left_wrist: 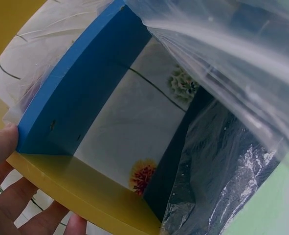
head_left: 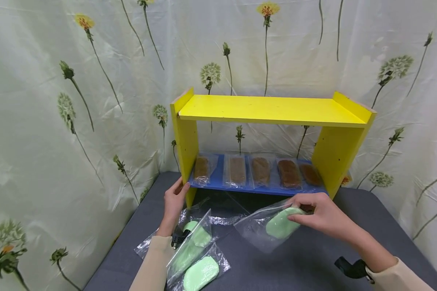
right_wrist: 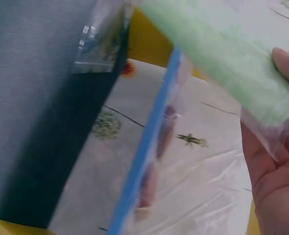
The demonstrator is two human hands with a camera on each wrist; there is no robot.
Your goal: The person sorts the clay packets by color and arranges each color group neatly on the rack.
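My right hand (head_left: 315,212) pinches a clear plastic bag with a light green soap bar (head_left: 282,224) in it, held in front of the shelf unit's lower board. In the right wrist view the thumb lies on one end of the soap bar (right_wrist: 222,58). At the left, my left hand (head_left: 175,198) grips the yellow side panel (head_left: 185,141) of the shelf unit. The left wrist view has its thumb at the blue board (left_wrist: 80,93) and its fingers along the panel's outer face. Several more bagged green soap bars (head_left: 201,273) lie by my left forearm.
Bagged brown bars (head_left: 237,170) stand in a row on the blue lower board (head_left: 218,178). Above them spans the yellow top board (head_left: 269,109). The unit stands on a dark grey table (head_left: 262,270), before a flower-patterned curtain (head_left: 131,81).
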